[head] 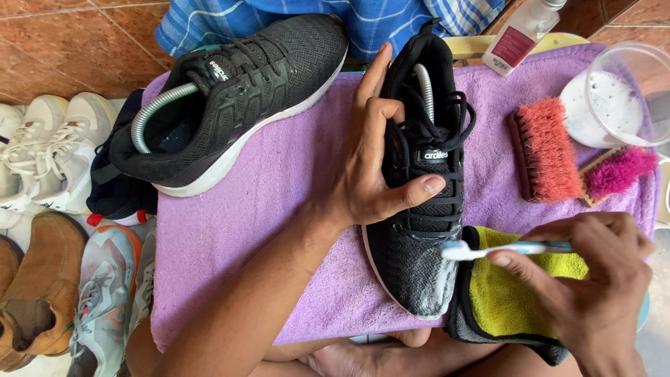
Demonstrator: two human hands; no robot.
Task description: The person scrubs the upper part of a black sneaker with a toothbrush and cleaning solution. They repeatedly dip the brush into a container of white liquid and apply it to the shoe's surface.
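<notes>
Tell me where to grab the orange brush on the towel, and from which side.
Grip the orange brush by its wooden back, along its left long edge. It lies on its side on the purple towel with bristles facing right toward the pink brush, so come from above and left, fingers across the narrow back. The bowl crowds the far end.

Black mesh shoe (419, 209) with white sole, lying on the purple towel (279, 209), toe pointing toward the viewer, laces loose, a grey hose stuck inside the opening. White foam covering the toe. Toothbrush (488, 248), white and blue, held level, bristles touching the foamy toe side, just above a yellow cloth (509, 293).
</notes>
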